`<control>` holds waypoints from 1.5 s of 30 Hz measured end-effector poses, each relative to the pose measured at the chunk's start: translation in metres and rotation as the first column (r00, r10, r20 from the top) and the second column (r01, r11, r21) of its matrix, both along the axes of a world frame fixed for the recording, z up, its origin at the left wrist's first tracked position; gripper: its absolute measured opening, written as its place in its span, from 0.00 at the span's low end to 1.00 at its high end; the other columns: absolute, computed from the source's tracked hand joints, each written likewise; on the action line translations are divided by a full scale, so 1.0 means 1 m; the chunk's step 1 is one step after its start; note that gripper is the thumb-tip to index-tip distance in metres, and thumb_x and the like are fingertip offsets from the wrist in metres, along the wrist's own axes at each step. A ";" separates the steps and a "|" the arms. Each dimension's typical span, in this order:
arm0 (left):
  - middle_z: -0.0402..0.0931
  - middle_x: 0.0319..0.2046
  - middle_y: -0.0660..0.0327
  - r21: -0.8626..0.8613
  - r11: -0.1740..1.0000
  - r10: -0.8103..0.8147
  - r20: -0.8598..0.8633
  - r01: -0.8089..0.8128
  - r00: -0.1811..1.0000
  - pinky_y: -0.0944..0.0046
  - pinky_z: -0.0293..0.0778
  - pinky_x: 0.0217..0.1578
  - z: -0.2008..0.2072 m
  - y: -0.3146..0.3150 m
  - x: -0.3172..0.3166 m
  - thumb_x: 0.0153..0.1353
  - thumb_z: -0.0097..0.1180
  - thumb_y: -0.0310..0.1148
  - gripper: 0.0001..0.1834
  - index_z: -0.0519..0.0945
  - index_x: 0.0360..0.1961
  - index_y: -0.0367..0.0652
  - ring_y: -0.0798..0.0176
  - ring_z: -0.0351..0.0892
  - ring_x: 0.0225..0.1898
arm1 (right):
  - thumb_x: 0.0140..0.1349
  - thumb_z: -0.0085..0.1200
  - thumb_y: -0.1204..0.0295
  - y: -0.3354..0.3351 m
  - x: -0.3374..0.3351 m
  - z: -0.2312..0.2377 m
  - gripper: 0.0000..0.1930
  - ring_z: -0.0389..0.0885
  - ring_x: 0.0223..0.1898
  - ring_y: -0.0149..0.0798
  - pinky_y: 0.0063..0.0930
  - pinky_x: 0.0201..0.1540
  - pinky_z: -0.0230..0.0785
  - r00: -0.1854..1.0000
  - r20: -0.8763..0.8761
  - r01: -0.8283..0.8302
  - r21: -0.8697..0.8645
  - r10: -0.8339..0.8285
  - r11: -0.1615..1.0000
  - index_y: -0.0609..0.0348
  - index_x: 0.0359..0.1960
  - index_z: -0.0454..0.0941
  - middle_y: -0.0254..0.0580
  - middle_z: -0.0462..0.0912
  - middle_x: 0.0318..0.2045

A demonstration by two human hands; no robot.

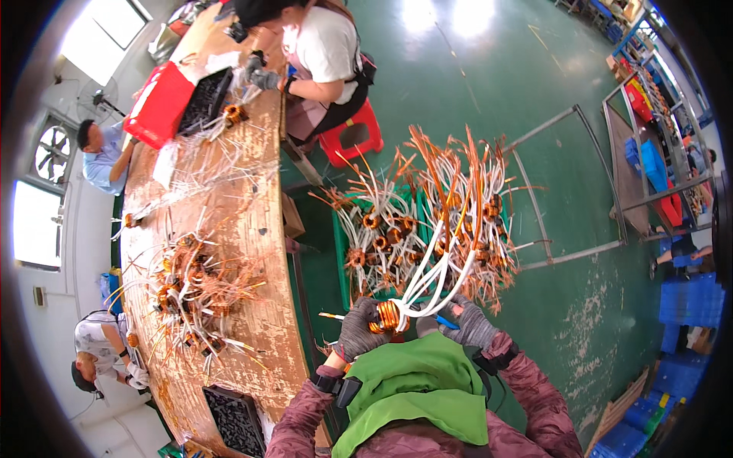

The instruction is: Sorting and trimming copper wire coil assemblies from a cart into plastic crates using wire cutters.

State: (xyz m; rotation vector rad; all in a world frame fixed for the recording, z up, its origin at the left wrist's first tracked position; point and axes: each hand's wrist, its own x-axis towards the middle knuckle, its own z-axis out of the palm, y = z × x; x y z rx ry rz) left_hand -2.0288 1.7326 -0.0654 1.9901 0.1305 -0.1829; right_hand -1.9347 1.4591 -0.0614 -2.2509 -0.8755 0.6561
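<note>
My left hand (357, 332), in a grey knit glove, is closed round a toroidal coil (388, 316) of orange copper wire. From the coil, long white sleeved leads (431, 282) curve up to bare, frayed copper ends. Close to its right, my gloved right hand (473, 328) is closed on a blue-handled tool (448, 322); its working end is not clear. Just beyond my hands, several similar coils (382, 237) with tangled leads fill green crates (340, 263).
Left of me runs a worn wooden table (267, 191) bearing another coil heap (195, 294), a black tray (229, 420) of small dark parts and a red bin (160, 103). A co-worker (328, 53) sits by a red stool (355, 133). Metal frames (580, 252) stand at right.
</note>
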 end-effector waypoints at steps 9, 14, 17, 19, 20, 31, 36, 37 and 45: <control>0.69 0.34 0.56 0.052 0.993 0.093 0.170 -0.103 0.981 0.63 0.72 0.38 0.028 0.008 -0.009 0.29 0.69 0.35 0.36 0.70 0.44 0.40 0.55 0.72 0.33 | 0.45 0.62 0.58 0.012 0.000 0.018 0.29 0.71 0.48 0.56 0.43 0.53 0.66 0.993 0.114 -0.038 0.052 0.032 0.998 0.58 0.50 0.73 0.57 0.71 0.47; 0.69 0.36 0.55 0.143 0.982 0.088 0.223 -0.122 0.971 0.60 0.74 0.38 0.042 0.007 -0.007 0.29 0.69 0.37 0.37 0.70 0.45 0.40 0.52 0.75 0.35 | 0.46 0.60 0.57 0.016 0.005 0.032 0.25 0.72 0.44 0.56 0.43 0.48 0.67 0.986 0.157 -0.045 -0.071 0.056 0.996 0.60 0.43 0.75 0.57 0.72 0.43; 0.69 0.37 0.55 0.190 0.972 0.092 0.218 -0.134 0.972 0.60 0.74 0.38 0.037 0.009 -0.011 0.29 0.70 0.38 0.37 0.70 0.45 0.40 0.52 0.75 0.36 | 0.45 0.59 0.59 0.019 0.006 0.044 0.24 0.75 0.39 0.54 0.42 0.45 0.69 0.971 0.233 -0.064 0.072 0.045 0.995 0.58 0.43 0.76 0.54 0.75 0.39; 0.70 0.37 0.55 0.212 0.968 0.087 0.211 -0.132 0.974 0.59 0.74 0.39 0.039 0.009 -0.009 0.29 0.70 0.39 0.37 0.71 0.45 0.40 0.51 0.76 0.37 | 0.45 0.59 0.60 0.020 0.008 0.046 0.22 0.76 0.37 0.53 0.42 0.43 0.70 0.981 0.178 -0.065 -0.087 0.080 0.994 0.58 0.42 0.76 0.53 0.76 0.37; 0.69 0.36 0.56 0.200 0.970 0.088 0.225 -0.135 0.970 0.60 0.74 0.38 0.040 0.009 -0.008 0.30 0.70 0.38 0.35 0.71 0.43 0.40 0.52 0.75 0.35 | 0.46 0.58 0.61 0.021 0.009 0.047 0.21 0.77 0.34 0.52 0.42 0.40 0.71 0.988 0.113 -0.073 -0.244 0.104 0.967 0.57 0.42 0.76 0.51 0.77 0.35; 0.77 0.43 0.59 -0.870 0.342 0.247 -0.280 -0.354 0.927 0.61 0.73 0.48 0.073 0.044 0.043 0.50 0.62 0.33 0.25 0.72 0.49 0.38 0.61 0.77 0.43 | 0.47 0.57 0.68 0.002 0.032 0.066 0.22 0.78 0.29 0.50 0.41 0.32 0.72 0.936 0.259 0.204 0.152 -0.238 0.967 0.52 0.48 0.75 0.49 0.78 0.31; 0.78 0.37 0.58 -0.933 0.064 0.254 -0.328 -0.354 0.910 0.60 0.78 0.41 0.087 0.044 0.059 0.55 0.55 0.47 0.23 0.74 0.47 0.44 0.58 0.79 0.35 | 0.38 0.62 0.69 0.038 0.023 0.090 0.30 0.75 0.36 0.51 0.44 0.40 0.69 0.811 0.562 0.009 0.259 -0.159 0.966 0.49 0.50 0.75 0.46 0.77 0.37; 0.78 0.37 0.59 -0.933 -0.088 0.216 -0.361 -0.350 0.907 0.59 0.78 0.39 0.083 0.044 0.055 0.57 0.54 0.48 0.22 0.73 0.47 0.45 0.58 0.79 0.35 | 0.36 0.63 0.68 0.045 0.022 0.098 0.31 0.75 0.38 0.49 0.44 0.42 0.67 0.766 0.625 -0.024 0.255 -0.147 0.967 0.49 0.51 0.75 0.45 0.77 0.37; 0.77 0.37 0.58 -0.857 -0.293 0.266 -0.499 -0.424 0.824 0.57 0.79 0.37 0.067 0.014 0.043 0.59 0.53 0.46 0.20 0.72 0.47 0.46 0.57 0.79 0.35 | 0.41 0.60 0.63 0.066 0.036 0.096 0.31 0.72 0.43 0.47 0.44 0.47 0.65 0.758 0.652 -0.153 0.202 -0.017 0.967 0.49 0.54 0.72 0.43 0.75 0.40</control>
